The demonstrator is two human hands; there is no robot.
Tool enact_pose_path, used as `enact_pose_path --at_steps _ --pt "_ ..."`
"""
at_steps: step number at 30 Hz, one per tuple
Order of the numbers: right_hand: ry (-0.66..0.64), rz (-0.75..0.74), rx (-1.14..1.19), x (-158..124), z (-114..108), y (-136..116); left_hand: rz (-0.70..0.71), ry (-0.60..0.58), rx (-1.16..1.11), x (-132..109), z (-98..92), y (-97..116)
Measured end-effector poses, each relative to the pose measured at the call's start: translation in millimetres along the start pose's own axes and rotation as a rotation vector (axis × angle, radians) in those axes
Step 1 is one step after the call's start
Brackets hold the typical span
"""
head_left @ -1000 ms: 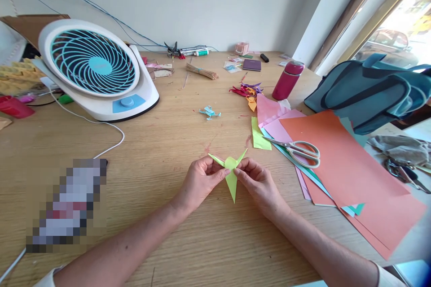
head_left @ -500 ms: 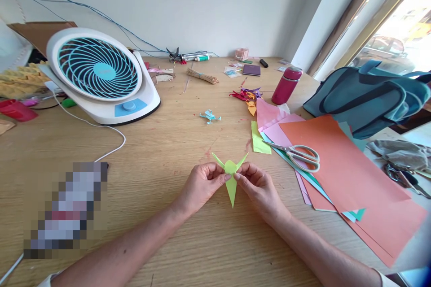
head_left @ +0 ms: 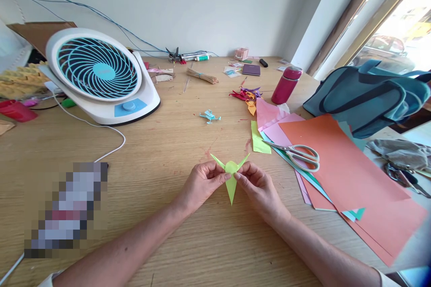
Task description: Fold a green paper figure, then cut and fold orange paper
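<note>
Scissors (head_left: 290, 148) lie on sheets (head_left: 343, 166) beyond the right hand (head_left: 263, 186) and left hand (head_left: 204, 184), whose pinching grip holds folded green paper (head_left: 231, 188).

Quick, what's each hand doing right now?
Left hand: closed, pinching the folded green paper by its left side.
Right hand: closed, pinching the same paper by its right side.

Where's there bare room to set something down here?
Bare wood shows between the white fan and the left fingers, and between the turquoise folded-paper figure and the lime-green folded paper. The right side is crowded: scissors, paper sheets, magenta flask, blue bag.
</note>
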State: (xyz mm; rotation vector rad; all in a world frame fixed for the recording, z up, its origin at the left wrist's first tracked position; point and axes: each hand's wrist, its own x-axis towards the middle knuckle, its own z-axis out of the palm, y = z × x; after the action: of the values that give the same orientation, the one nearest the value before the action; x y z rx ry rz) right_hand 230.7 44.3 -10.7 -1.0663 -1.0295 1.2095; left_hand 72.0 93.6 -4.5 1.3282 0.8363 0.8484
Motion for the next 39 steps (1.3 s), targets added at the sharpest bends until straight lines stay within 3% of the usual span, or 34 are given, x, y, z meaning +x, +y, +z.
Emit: enact_pose_path --at_steps 11,18,23,34,39 --pt "-0.006 0.027 0.017 2 1 1 -0.032 0.013 -0.027 -1 2.3 5" --pt "-0.097 0.11 0.001 -1 0 2 -0.025 0.138 -0.039 1 -0.6 10" --pt "-0.187 0.125 -0.06 -3 -1 8 -0.005 0.154 -0.064 1 -1.5 16" --pt "-0.225 0.117 0.0 -1 0 2 -0.054 0.103 -0.16 1 -1.8 15" --pt "-0.326 0.234 0.132 -4 -2 -8 -0.078 0.02 -0.291 2 -6.0 15"
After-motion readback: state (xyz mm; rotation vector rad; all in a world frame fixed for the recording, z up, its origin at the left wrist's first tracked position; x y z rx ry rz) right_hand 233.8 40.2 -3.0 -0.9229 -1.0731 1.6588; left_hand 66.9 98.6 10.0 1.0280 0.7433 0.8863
